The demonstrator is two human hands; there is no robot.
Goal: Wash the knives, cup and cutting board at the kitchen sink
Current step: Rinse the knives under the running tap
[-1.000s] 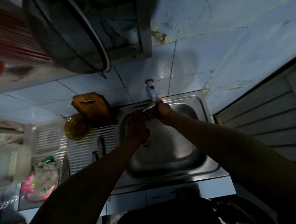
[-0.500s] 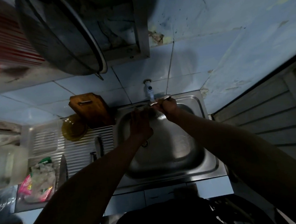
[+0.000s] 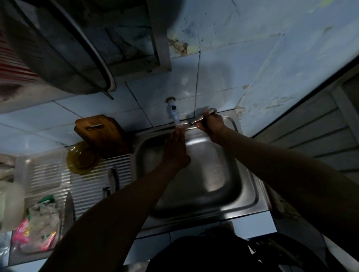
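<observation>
1. The right hand (image 3: pixel 213 126) is curled around a metal utensil (image 3: pixel 204 116) just right of the tap (image 3: pixel 173 113), over the back rim of the sink (image 3: pixel 231 187). The light is too dim to tell whether it is a knife; only a pale rounded end shows above the fingers.
2. The left hand (image 3: pixel 175 149) reaches up under the tap with its fingers straight and together, holding nothing, the fingertips at the spout. Whether water runs cannot be made out.
3. The two hands are close but apart, one on each side of the tap.
4. The sink basin lies below the tap, partly covered by both forearms; its drain is hidden under the left wrist.
5. Left of the tap, a wooden cutting board (image 3: pixel 102 135) leans against the tiled wall at the back of the ribbed steel surface (image 3: pixel 88 184).
6. In front of the board an amber glass cup (image 3: pixel 82 158) rests on the ribs, touching the board's lower edge.
7. Farther from the tap, a knife (image 3: pixel 113 178) lies on the ribs near the basin's left edge, its lower part cut off by the left forearm; a second knife (image 3: pixel 68 211) lies farther left.
8. At the far left sit crumpled packets (image 3: pixel 36 226) and a blurred pale container (image 3: pixel 2 203).
9. Above and left of the tap hangs a large metal pan (image 3: pixel 51 49), cut off by the top edge.
</observation>
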